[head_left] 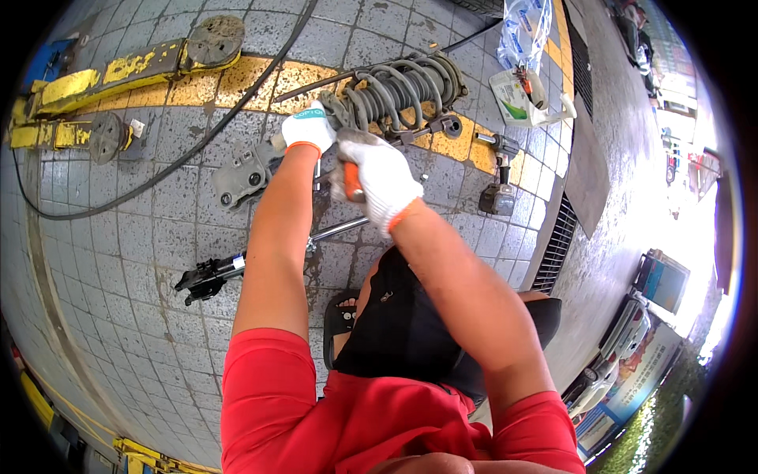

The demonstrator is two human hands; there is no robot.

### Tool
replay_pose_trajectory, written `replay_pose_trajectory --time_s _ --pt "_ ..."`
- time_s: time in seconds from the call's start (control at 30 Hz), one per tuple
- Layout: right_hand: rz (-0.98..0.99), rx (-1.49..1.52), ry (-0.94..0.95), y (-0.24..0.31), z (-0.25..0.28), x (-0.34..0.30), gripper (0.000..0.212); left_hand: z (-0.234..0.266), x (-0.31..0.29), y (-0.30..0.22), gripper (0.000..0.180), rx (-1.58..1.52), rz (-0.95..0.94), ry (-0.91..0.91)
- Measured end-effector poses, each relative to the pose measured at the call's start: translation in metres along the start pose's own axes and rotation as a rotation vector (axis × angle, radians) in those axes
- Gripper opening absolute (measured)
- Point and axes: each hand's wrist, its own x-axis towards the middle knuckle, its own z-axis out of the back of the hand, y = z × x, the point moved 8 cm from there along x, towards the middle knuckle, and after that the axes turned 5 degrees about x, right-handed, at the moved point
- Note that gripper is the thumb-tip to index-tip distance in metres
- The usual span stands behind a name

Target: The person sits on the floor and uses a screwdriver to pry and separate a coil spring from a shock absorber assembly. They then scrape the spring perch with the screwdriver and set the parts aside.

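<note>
"Dull grey metal coil-spring strut assembly [401,93]: state its position relative to the hands."

"It lies on the grey tiled floor [150,261], ahead of the person. Its long axis runs obliquely, from the nearer end beside the hands to the far end, ahead and to the right. The spring section is to the right of the left hand and ahead of the right."

"Which hand is nearer?"

"Both are at the near end. The white-gloved left hand [309,131] is just left of it; the white-gloved right hand [381,175] is just below it in view, closer to the person."

"State the condition of each hand."

"Right: closed around a tool with an orange handle [353,182]. Motion blur obscures the tool's working end. Left: back uppermost, fingers directed toward the strut end. The fingertips are concealed; grip and contact cannot be determined."

"List adjacent items."

"Left of the left hand: a grey cast-metal bracket [239,178]. Nearer the person, partly behind the left forearm: a slim black damper with a silver rod [212,278]. Right of the right hand, well apart: a grey-and-black cordless impact wrench [500,172], on the floor."
</note>
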Motion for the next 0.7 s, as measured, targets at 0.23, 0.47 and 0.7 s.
replay_pose_trajectory --time_s 0.23,0.47,0.7 --pt "0.048 -0.279 -0.020 -0.002 0.043 -0.022 0.034 0.005 -0.004 -0.011 0.064 -0.027 0.008 0.035" --pt "-0.153 -0.185 -0.017 -0.010 0.044 -0.043 0.034 0.012 -0.011 -0.008 0.067 0.007 0.027 0.061" --pt "-0.155 -0.039 0.011 -0.015 0.051 -0.049 0.039 0.007 -0.012 -0.016 0.063 0.002 -0.028 -0.030"
